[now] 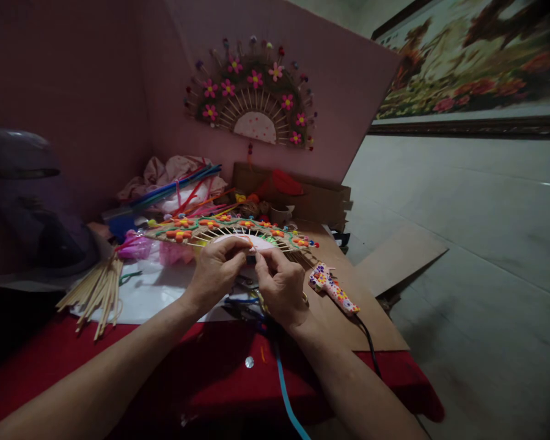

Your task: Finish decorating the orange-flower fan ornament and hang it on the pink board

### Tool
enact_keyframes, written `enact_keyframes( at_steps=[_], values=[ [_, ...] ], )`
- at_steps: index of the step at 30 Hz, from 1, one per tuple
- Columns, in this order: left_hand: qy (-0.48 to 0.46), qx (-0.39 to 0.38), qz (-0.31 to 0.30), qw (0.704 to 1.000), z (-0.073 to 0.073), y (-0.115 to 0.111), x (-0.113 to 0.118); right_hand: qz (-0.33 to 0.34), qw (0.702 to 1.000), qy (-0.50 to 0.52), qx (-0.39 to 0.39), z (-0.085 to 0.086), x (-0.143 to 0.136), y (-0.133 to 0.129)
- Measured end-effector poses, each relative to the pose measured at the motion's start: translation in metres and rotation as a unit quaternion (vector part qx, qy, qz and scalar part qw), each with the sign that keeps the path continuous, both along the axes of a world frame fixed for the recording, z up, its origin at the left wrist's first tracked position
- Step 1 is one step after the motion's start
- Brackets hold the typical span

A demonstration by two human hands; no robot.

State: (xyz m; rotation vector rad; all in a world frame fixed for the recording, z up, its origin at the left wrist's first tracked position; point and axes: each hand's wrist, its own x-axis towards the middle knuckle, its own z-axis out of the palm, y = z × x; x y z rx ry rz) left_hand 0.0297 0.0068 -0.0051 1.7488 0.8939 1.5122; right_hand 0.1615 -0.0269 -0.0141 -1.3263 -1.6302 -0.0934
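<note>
- Two hands meet just below the middle of the frame, both at the lower edge of one fan.
- One left hand [220,266]: thumb and forefinger are pressed together, pinching one orange string [246,239].
- One right hand [280,286]: thumb and forefinger are drawn near each other, just beside that string; what lies between these fingertips is too small to tell.
- One fan [234,225], in the centre of the frame, seen at a low slant: about eight orange flowers on its brown band, one wavy green line, one pale half-circle behind the fingers.
- One second fan [256,64] on the pink board [174,98], upper middle of the frame: nine pink flowers, one pale half-circle, many bead-tipped sticks around its rim.
- One glue gun [332,288] with a flower pattern, right of centre, lying on one sheet of cardboard [371,327]; one black cable [370,342] runs down from it.
- One bundle of thin sticks [98,293], lower left, too many to count.
- One blue strap [286,391], bottom middle, hanging over one red cloth [183,366].
- One small pale disc [249,362] on that cloth, left of the strap.
- One framed picture [467,73], upper right, on the wall.
</note>
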Motion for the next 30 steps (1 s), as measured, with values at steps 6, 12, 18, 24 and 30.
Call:
enact_keyframes(
  at_steps=[6, 12, 18, 24, 30],
  values=[
    [0.036, 0.022, -0.038, 0.998, 0.0024, -0.0014, 0.0005, -0.053, 0.999, -0.005, -0.007, -0.0015, 0.0011, 0.0033],
    [0.008, -0.022, -0.058, 0.998, 0.0007, -0.0004, 0.0025, -0.076, 0.997, -0.021, -0.007, -0.0023, 0.0005, 0.0047],
    [-0.023, -0.069, -0.059, 0.996, 0.0019, -0.0007, 0.0033, -0.131, 0.986, -0.107, 0.007, -0.0021, 0.0004, 0.0056],
    [-0.032, -0.079, -0.073, 0.994, 0.003, -0.0016, 0.004, -0.117, 0.986, -0.118, 0.014, -0.0018, 0.0005, 0.0052],
    [-0.043, -0.091, -0.076, 0.992, 0.0052, -0.0023, 0.004, -0.104, 0.991, -0.086, -0.009, -0.0012, -0.0005, 0.0071]
  ],
)
